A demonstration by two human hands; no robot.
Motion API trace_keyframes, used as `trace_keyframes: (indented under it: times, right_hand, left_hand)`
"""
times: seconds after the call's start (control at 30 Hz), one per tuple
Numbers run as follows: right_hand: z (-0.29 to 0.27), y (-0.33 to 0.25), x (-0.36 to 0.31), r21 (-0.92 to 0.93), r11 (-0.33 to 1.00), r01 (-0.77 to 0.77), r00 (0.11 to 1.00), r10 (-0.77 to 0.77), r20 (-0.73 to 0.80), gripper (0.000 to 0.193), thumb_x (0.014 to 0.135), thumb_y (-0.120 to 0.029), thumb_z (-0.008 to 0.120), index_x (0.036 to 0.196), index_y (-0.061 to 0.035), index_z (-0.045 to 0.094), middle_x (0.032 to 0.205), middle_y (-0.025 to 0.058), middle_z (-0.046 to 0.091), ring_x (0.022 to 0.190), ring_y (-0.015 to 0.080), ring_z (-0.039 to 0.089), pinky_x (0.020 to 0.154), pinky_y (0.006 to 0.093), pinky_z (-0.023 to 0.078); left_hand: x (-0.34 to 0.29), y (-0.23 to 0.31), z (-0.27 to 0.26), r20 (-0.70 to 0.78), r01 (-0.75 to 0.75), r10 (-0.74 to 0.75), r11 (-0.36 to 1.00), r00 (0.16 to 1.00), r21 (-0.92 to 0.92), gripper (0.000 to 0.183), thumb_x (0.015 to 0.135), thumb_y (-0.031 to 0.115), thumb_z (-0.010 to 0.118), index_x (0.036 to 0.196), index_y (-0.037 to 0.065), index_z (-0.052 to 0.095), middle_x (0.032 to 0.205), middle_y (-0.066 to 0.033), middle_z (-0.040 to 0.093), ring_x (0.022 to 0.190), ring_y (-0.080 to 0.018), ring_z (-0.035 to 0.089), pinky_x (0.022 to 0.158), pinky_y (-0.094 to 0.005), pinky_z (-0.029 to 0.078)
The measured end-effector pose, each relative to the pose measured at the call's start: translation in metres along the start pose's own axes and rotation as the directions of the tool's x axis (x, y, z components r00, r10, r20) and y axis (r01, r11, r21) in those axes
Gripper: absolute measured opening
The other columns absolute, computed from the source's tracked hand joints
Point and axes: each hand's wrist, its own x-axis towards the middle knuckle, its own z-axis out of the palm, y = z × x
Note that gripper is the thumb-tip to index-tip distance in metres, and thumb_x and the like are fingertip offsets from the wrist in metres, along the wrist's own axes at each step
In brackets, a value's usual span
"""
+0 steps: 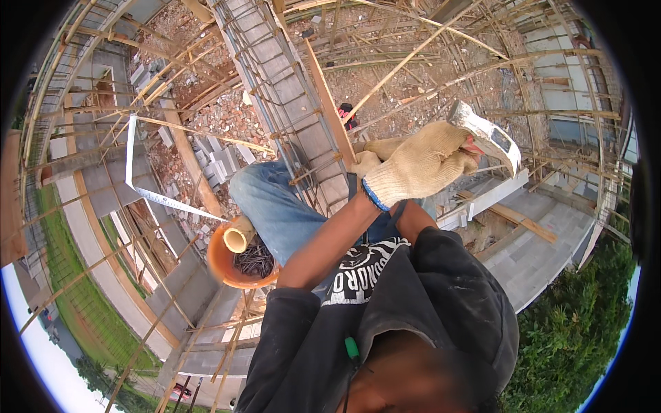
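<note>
My left arm, with a blue band at the wrist, reaches across to the right. Its hand (pixel 421 162), in a cream knitted glove, is closed on a claw hammer (pixel 484 128) with a worn pale head; the handle is mostly hidden in the fist. Behind that forearm, my gloved right hand (pixel 366 162) is near the lower end of an upright wooden board (pixel 323 96); its fingers are mostly hidden. The board stands along a long rebar cage (pixel 272 76) that runs toward my lap. By my left thigh hangs an orange bucket (pixel 219 256) holding dark nails (pixel 253 261) and a bamboo tube (pixel 236 238).
A white strip like a measuring tape (pixel 165 200) sticks out from the bucket and bends upward. Bamboo scaffolding (pixel 413 65) surrounds me. Far below lie rubble (pixel 206 103) and grey blocks (pixel 219 162). A grey block wall (pixel 530 251) is at right.
</note>
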Motion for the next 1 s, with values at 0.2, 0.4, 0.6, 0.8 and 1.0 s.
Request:
trace_keyframes:
  times: [0.2,0.4,0.6,0.8,1.0]
  right_hand:
    - [0.002,-0.016,0.002,0.041,0.999,0.001,1.0,-0.001,0.0,0.022,0.085,-0.022,0.075,0.088,0.0007,0.077,0.07,0.0092,0.07,0.067,0.0177,0.064,0.065,0.0374,0.051]
    - [-0.008,-0.033,0.005,0.08,0.997,-0.007,1.0,0.008,-0.018,0.02,0.085,-0.02,0.074,0.082,-0.0002,0.076,0.065,0.0068,0.068,0.061,0.0159,0.061,0.061,0.0368,0.049]
    - [0.033,-0.02,0.014,0.195,0.977,0.082,0.993,-0.096,0.063,0.017,0.085,-0.018,0.074,0.081,-0.001,0.075,0.063,0.003,0.065,0.059,0.0122,0.058,0.056,0.0342,0.045]
    - [0.015,-0.001,0.026,0.136,0.987,0.08,0.99,-0.095,0.106,0.018,0.085,-0.019,0.076,0.083,-0.0012,0.076,0.066,0.0024,0.066,0.061,0.0128,0.059,0.058,0.0339,0.047]
    - [0.012,0.008,0.036,0.136,0.987,0.081,0.982,-0.103,0.159,0.019,0.086,-0.02,0.078,0.086,-0.0014,0.077,0.069,0.0019,0.068,0.063,0.0135,0.061,0.06,0.0335,0.049]
  left_hand:
    - [-0.004,-0.022,0.012,0.185,0.35,-0.364,0.931,0.913,0.104,0.024,0.094,0.026,0.066,0.106,0.005,0.069,0.106,-0.0132,0.07,0.108,-0.0372,0.066,0.096,-0.0533,0.05]
    - [-0.05,-0.069,0.054,-0.247,0.223,-0.088,0.774,0.965,0.593,0.029,0.083,0.035,0.071,0.102,0.014,0.071,0.129,-0.0109,0.06,0.135,-0.0338,0.05,0.113,-0.067,0.03]
    - [-0.079,-0.053,0.074,-0.421,0.605,-0.464,0.734,0.779,0.309,0.044,0.072,0.041,0.081,0.102,0.009,0.077,0.142,-0.026,0.053,0.133,-0.046,0.047,0.115,-0.052,0.038]
    - [-0.058,-0.044,0.081,-0.206,0.686,-0.797,0.596,0.567,-0.418,0.049,0.071,0.037,0.089,0.102,0.002,0.072,0.144,-0.0253,0.046,0.134,-0.0486,0.043,0.113,-0.0535,0.038]
    - [-0.048,-0.06,0.13,-0.665,0.603,-0.632,0.726,0.397,-0.331,0.041,0.089,0.036,0.078,0.104,-0.002,0.072,0.156,-0.0286,0.043,0.146,-0.0469,0.038,0.122,-0.0525,0.032]
